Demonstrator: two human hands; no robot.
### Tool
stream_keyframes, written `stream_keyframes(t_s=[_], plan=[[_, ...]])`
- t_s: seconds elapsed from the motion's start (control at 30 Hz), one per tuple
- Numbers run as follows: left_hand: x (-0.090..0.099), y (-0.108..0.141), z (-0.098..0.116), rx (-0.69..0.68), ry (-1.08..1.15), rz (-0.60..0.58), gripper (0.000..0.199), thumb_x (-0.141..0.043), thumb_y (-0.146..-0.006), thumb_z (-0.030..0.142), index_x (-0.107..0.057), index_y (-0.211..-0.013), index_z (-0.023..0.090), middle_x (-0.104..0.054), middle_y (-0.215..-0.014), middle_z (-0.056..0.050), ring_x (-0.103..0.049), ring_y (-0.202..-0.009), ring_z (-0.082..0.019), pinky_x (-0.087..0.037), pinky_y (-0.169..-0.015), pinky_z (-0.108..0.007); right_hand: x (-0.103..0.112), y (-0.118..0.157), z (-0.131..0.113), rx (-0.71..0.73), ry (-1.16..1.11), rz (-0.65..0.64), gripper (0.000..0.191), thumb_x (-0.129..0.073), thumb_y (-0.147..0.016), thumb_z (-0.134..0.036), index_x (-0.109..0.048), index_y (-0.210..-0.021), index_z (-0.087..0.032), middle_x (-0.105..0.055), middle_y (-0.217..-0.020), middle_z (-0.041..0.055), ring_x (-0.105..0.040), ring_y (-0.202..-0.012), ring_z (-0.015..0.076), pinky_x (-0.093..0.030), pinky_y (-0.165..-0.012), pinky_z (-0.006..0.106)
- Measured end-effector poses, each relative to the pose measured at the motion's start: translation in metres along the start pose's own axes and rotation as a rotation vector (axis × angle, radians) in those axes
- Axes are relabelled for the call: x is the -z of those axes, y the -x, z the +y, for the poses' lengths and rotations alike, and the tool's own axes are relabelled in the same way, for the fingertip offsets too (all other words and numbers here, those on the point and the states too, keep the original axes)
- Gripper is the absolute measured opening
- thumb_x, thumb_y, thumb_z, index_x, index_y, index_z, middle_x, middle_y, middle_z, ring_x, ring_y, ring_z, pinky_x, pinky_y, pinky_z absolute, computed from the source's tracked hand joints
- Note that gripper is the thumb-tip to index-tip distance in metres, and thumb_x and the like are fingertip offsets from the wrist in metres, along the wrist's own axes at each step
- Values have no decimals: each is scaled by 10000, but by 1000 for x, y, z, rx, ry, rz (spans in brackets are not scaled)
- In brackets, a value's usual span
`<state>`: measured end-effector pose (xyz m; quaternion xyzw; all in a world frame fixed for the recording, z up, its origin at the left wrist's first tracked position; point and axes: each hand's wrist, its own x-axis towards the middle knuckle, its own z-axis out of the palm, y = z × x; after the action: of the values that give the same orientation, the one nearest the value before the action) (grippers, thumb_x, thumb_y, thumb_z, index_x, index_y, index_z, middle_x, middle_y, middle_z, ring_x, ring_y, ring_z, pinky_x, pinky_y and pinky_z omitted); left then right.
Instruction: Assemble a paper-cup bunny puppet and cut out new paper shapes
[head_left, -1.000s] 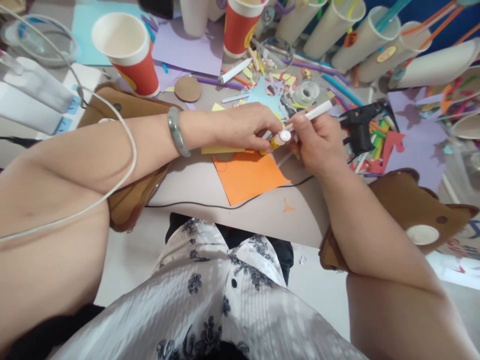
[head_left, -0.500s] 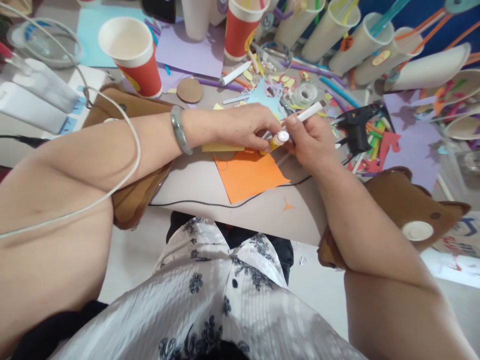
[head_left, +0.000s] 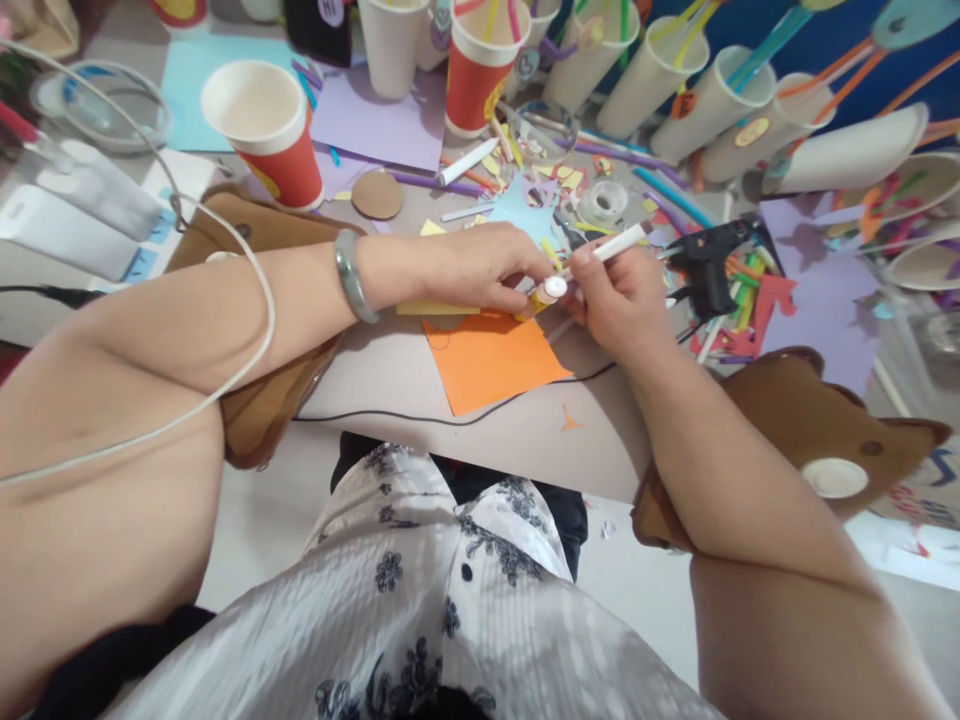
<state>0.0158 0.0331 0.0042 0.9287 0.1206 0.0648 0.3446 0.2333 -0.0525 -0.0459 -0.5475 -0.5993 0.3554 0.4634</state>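
My left hand, with a grey-green bangle at the wrist, pinches a small yellow tube with a round white end between thumb and fingers. Held like a pen in my right hand is a white marker; its dark rear end points up and right. The marker's front end meets the left fingertips, and its tip is hidden there. Just below both hands lies an orange sheet of paper with a small circle drawn near its upper left corner. A yellow paper piece shows under the left hand.
Brown pouches lie under both forearms. A black glue gun rests right of my right hand, among paper scraps. Paper cups with straws line the back; a red cup stands left. A white cable crosses my left forearm.
The view has shifted slightly, so the table things sit a little lower. The yellow tube and both hands keep nearly the same pose, with the tube slightly farther left.
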Motion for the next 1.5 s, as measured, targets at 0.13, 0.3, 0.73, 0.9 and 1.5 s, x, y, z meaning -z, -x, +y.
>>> stream_keyframes(t_s=[0.13,0.3,0.73,0.9,1.5], plan=[[-2,-1,-2,-10,-5,11,166,-656,-862,284,-784,-939,211,-649,-644,1,-597,-683,-165,-386,-698,-298,1,2,1,0,-30,2,451,-716,-929,-722,-624,-883,-283,-539,-586,-18,-560,-522,172,-382,-415,290],[-3,-1,-4,-23,-14,20,138,-659,-864,284,-766,-911,210,-660,-674,5,-594,-687,-154,-396,-709,-286,4,4,-6,-27,35,0,482,-689,-934,-746,-637,-885,-269,-567,-584,-13,-552,-509,168,-383,-431,300],[0,2,3,23,-34,-10,167,-629,-915,324,-749,-899,209,-660,-694,13,-545,-670,-142,-386,-753,-286,2,3,3,35,19,95,473,-744,-920,-688,-625,-803,-246,-540,-556,-36,-555,-510,150,-426,-464,281],[1,2,4,35,-54,-6,172,-634,-919,326,-746,-884,200,-647,-687,13,-543,-679,-144,-389,-777,-290,4,5,0,37,43,116,445,-751,-933,-645,-619,-790,-245,-540,-554,-33,-566,-518,155,-435,-483,290],[-4,4,1,47,-12,72,142,-655,-893,324,-732,-895,205,-669,-711,-4,-582,-703,-159,-394,-732,-296,6,12,-14,121,43,272,442,-749,-927,-608,-585,-719,-253,-493,-478,-41,-418,-383,121,-331,-387,297]])
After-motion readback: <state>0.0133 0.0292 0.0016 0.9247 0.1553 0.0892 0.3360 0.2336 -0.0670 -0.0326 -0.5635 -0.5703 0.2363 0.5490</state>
